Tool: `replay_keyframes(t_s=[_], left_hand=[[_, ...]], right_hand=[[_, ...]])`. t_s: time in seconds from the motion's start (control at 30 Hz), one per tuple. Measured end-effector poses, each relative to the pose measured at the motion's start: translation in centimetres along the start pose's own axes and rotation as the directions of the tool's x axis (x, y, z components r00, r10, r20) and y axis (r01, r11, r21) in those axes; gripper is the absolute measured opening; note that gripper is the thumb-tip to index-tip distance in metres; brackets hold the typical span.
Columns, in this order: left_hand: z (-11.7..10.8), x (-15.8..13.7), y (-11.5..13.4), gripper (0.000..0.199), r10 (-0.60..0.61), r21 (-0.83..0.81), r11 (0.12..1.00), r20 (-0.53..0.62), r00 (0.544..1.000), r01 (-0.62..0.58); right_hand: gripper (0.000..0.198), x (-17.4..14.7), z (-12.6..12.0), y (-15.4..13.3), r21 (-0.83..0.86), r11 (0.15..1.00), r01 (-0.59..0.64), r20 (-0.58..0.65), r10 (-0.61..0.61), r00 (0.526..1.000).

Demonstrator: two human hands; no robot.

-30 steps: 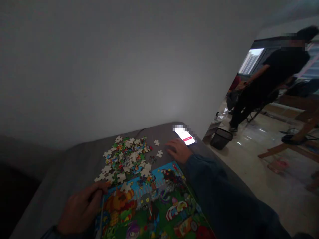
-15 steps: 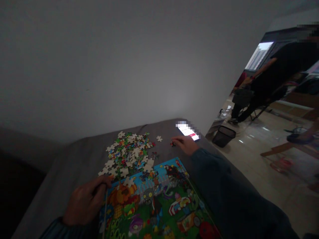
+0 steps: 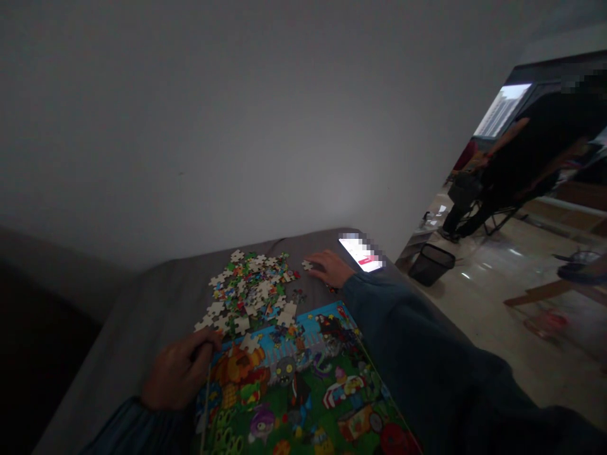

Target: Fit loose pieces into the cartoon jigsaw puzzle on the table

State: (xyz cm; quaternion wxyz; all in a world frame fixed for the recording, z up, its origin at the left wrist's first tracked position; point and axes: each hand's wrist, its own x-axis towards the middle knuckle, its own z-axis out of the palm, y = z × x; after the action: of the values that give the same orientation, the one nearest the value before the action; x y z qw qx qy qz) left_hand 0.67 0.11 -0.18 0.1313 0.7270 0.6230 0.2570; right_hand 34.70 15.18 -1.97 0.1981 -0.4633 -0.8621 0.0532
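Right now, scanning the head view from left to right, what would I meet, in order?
Left hand, pile of puzzle pieces, right hand, lit phone, dark waste bin, person in dark clothes.

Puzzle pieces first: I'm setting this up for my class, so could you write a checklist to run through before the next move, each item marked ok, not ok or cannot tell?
1. Right hand at a loose piece: ok, fingertips are at it.
2. Piece firmly gripped: cannot tell, too small and dim.
3. Left hand near the upper left corner of the picture: ok.
4. Picture free of pieces: not ok, a plain-backed piece overlaps its top edge.
5. Pile all picture side up: not ok, many plain backs show.
6. Phone apart from the pile: ok.
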Motion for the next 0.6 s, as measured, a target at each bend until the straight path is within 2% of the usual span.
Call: replay_keyframes(t_s=[0.13, 0.33, 0.43, 0.6], left_hand=[[0.4, 0.1, -0.3, 0.029, 0.041, -0.022, 0.999, -0.01, 0.999, -0.041], [0.5, 1.1, -1.3, 0.031, 0.03, 0.045, 0.999, 0.009, 1.0, -0.031], [0.3, 1.7, -1.9, 0.031, 0.018, 0.082, 0.996, -0.001, 1.0, -0.018], [-0.3, 1.9, -2.7, 0.029, 0.002, 0.133, 0.991, -0.066, 0.998, 0.007]], right_hand=[[0.026, 2.0, 0.3, -0.4, -0.059, 0.998, 0.01, 0.047, -0.007, 0.999], [0.028, 1.4, -2.1, 0.7, -0.192, 0.981, -0.019, 0.094, 0.038, 0.995], [0.028, 1.5, -1.6, -1.1, -0.226, 0.974, 0.005, 0.107, 0.019, 0.994], [0.03, 3.1, 0.6, -4.7, -0.217, 0.968, 0.125, 0.203, -0.08, 0.976]])
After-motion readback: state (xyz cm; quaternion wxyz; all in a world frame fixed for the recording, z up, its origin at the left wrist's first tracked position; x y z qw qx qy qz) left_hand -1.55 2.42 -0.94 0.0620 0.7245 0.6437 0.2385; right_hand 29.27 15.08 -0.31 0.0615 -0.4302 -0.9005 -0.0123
